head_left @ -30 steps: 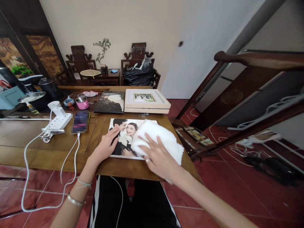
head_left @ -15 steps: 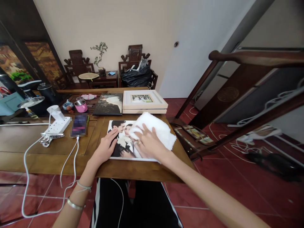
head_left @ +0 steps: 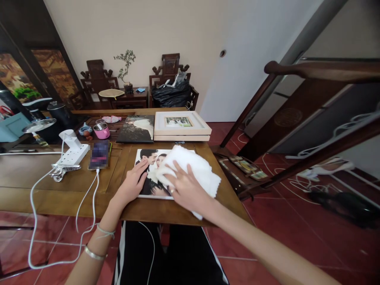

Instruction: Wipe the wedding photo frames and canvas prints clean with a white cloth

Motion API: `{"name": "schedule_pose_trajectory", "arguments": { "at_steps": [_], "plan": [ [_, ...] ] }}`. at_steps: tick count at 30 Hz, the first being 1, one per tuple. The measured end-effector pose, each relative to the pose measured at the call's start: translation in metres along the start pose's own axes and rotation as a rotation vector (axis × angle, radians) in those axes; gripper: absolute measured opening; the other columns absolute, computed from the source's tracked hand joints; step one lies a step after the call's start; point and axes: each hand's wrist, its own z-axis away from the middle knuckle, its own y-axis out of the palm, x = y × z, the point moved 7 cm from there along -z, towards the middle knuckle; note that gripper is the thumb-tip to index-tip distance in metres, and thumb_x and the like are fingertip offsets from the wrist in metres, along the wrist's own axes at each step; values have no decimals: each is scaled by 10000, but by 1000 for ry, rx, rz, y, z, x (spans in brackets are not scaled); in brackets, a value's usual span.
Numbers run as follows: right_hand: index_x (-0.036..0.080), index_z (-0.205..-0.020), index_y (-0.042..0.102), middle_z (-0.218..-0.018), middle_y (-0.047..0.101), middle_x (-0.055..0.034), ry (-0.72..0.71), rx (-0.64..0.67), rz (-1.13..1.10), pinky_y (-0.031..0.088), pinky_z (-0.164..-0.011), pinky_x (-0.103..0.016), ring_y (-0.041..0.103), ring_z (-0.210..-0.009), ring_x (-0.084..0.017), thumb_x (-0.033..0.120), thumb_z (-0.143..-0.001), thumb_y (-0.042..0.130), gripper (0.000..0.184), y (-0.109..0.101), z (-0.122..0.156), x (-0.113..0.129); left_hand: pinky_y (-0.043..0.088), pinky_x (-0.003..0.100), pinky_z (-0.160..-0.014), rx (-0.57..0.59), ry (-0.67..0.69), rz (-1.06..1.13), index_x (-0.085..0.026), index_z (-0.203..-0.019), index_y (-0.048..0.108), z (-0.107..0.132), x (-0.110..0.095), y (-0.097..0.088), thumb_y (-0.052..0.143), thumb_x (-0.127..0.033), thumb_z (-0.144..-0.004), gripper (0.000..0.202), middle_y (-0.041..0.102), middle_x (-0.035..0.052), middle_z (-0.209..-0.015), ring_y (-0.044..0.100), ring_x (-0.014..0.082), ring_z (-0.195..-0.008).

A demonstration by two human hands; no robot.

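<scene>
Glossy rectangular photo panel with a print of a couple [head_left: 152,184] lies flat near the front edge of the brown wooden worktop [head_left: 142,211], towards its right corner. Over the past second, the white fluffy cloth [head_left: 203,168] has slid leftward across it under the right hand [head_left: 187,190], so more of the print's middle is covered; one cloth corner now shows below the wrist, off the panel. That hand's grip is spread wide, pressing the cloth rather than clenching it. The left hand [head_left: 133,184] stays laid on the panel's left side, its grip uncurled, fingers straight, holding nothing up. No brand or lettering is readable on panel or cloth; the dark phone with a green-edged case [head_left: 99,154], towards the left, has its screen pixelated.
</scene>
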Motion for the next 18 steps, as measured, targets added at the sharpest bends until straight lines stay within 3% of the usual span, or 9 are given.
{"name": "schedule_pose_trajectory", "arguments": {
  "at_steps": [5,9,12,18],
  "plan": [
    [102,-1255,538,-1422,431,-194,87,-56,78,219,-1000,-689,214,-1369,-396,145,-852,356,444,-12,-61,-38,269,462,-1140,6,-24,5,-174,-1379,450,1,3,0,341,-273,-956,448,400,98,-1478,321,221,-1393],
    [90,-1192,577,-1390,461,-210,95,-56,83,257,-977,-679,277,-1330,-394,130,-862,323,418,-15,-73,-42,268,460,-1140,-1,-32,17,-178,-1379,452,1,4,0,346,-283,-956,449,401,97,-1478,325,225,-1391],
    [127,-1239,561,-1449,410,-165,62,-34,82,223,-1013,-673,236,-1361,-377,138,-856,352,436,-9,-52,-25,261,451,-1147,1,-27,7,-167,-1376,456,0,4,1,345,-288,-955,452,402,102,-1476,321,222,-1393],
    [177,-1278,553,-1526,298,-125,-56,56,24,98,-1081,-674,84,-1423,-371,112,-791,431,506,6,36,31,261,458,-1147,-1,-4,8,-165,-1382,445,0,2,1,329,-277,-956,456,388,101,-1484,318,220,-1394]
  ]
}}
